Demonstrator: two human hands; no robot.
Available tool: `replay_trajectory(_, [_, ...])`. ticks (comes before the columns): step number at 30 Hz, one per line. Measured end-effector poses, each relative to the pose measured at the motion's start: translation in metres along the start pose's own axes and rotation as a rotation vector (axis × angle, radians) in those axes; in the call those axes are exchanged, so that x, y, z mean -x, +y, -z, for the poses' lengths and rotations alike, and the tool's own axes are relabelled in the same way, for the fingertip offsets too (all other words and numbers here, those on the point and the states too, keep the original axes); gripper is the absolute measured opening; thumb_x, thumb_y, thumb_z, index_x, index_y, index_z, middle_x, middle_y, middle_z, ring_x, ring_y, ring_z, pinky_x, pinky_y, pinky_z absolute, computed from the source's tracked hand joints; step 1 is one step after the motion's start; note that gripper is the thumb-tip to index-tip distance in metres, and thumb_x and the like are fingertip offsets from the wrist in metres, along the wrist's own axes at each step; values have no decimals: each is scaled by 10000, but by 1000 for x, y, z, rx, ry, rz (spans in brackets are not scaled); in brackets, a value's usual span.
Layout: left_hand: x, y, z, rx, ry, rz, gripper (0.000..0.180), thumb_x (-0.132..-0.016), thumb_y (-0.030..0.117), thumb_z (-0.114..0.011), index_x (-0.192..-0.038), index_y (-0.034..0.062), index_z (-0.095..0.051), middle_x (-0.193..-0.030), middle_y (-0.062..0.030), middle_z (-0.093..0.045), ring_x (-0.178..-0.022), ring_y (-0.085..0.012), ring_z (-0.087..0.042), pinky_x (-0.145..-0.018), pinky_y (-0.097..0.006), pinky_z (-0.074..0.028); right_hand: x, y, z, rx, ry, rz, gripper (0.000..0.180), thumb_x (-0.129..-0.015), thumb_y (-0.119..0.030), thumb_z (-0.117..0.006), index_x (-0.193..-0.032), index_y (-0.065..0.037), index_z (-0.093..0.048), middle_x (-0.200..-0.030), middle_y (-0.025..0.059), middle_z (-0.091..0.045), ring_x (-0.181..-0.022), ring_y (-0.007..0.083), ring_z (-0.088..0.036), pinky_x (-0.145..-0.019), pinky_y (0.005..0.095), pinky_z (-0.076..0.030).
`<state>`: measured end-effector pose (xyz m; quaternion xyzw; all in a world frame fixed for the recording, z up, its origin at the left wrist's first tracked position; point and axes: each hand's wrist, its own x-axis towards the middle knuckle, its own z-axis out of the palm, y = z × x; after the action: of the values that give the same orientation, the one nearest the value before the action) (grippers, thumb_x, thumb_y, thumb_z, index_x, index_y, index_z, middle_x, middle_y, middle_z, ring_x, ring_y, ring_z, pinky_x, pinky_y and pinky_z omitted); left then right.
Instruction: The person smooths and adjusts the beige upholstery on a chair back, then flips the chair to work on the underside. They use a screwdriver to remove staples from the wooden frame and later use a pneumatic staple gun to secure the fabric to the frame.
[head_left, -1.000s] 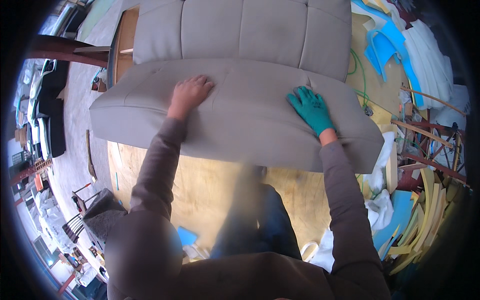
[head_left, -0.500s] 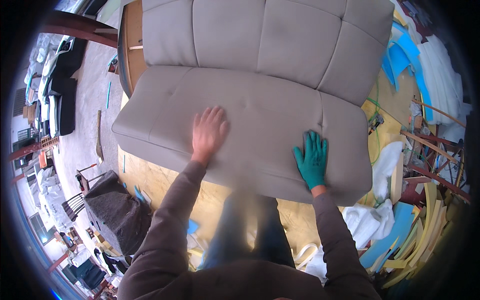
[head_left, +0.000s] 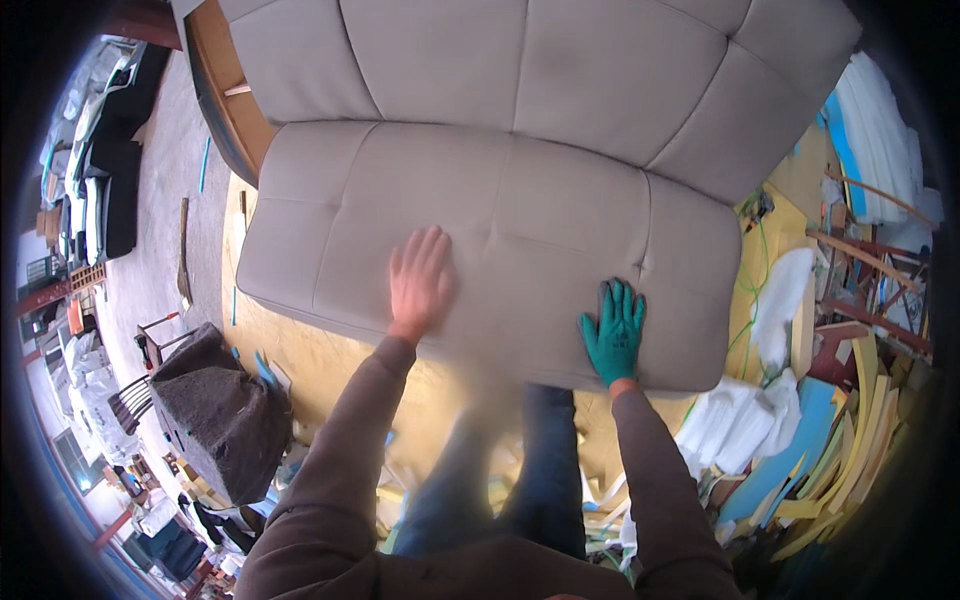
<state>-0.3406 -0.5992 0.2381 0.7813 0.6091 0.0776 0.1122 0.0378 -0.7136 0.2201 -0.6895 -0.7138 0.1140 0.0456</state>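
Note:
A taupe upholstered sofa stands before me, its tufted seat [head_left: 545, 210] under my hands and its seamed backrest [head_left: 440, 65] rising beyond. My bare left hand [head_left: 421, 280] lies flat on the seat left of the middle, fingers stretched and slightly blurred. In a green work glove with dark fingertips, my right hand [head_left: 614, 333] rests on the seat's front right part, fingers spread, just below a tufted dimple. Neither hand grips anything. A smeared patch in the picture blurs part of the seat's front edge.
A brown wooden panel [head_left: 236, 85] shows at the sofa's left end. Left of me stands a dark fabric-covered block [head_left: 220, 415]. Foam strips [head_left: 850, 460], white padding [head_left: 738, 425] and a green cord [head_left: 757, 290] lie to the right. Offcuts litter the floor by my legs.
The backrest looks larger and nearer, and less of the seat's front face shows. My right hand sits slightly lower and further left in view; my left hand stays flat on the seat.

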Motion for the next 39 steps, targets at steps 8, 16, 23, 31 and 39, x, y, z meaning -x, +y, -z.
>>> replay_trajectory(8, [-133,50,161,513,232,-50,350,-1025,248,-695,-1327,76,-735,-1150,-170,-774,-1027,-312,-739,-882,-383,-567,48,0,-64,-41,-256,-91,811,-1013,-501,-644,-1618,-6,-428,-1731,206,-342,-1605,389,-295,-1309,613,-181])
replay_trajectory(16, [-243,215,350,128,695,-538,646,-963,290,-746,-1560,144,-547,-1625,-144,-516,-1486,-391,-480,-1212,-511,-435,117,45,-98,-303,-410,-18,552,-1032,-442,-655,-1412,-47,-588,-1407,243,-661,-1305,431,-630,-1092,497,-506])
replay_trajectory(23, [-259,273,368,-73,742,-433,776,-902,329,-797,-1607,216,-491,-1660,-149,-475,-1511,-432,-436,-1219,-538,-422,200,100,23,-746,-602,-276,406,-1047,-365,-655,-1306,-53,-643,-1253,230,-743,-1185,420,-706,-982,458,-554])
replay_trajectory(31, [-325,314,373,-135,626,-345,750,-932,394,-774,-1604,187,-510,-1666,-150,-471,-1525,-424,-419,-1235,-549,-393,218,237,130,-675,-316,-425,412,-1067,-346,-641,-1343,-40,-639,-1230,241,-742,-1130,390,-721,-939,459,-568])
replay_trajectory(39, [-398,343,351,-144,688,-390,671,-1061,593,-551,-1596,189,-513,-1629,-96,-513,-1504,-336,-463,-1178,-631,-392,228,259,213,-668,93,-393,415,-1080,-338,-609,-1391,-63,-625,-1299,244,-726,-1160,460,-700,-945,507,-566])
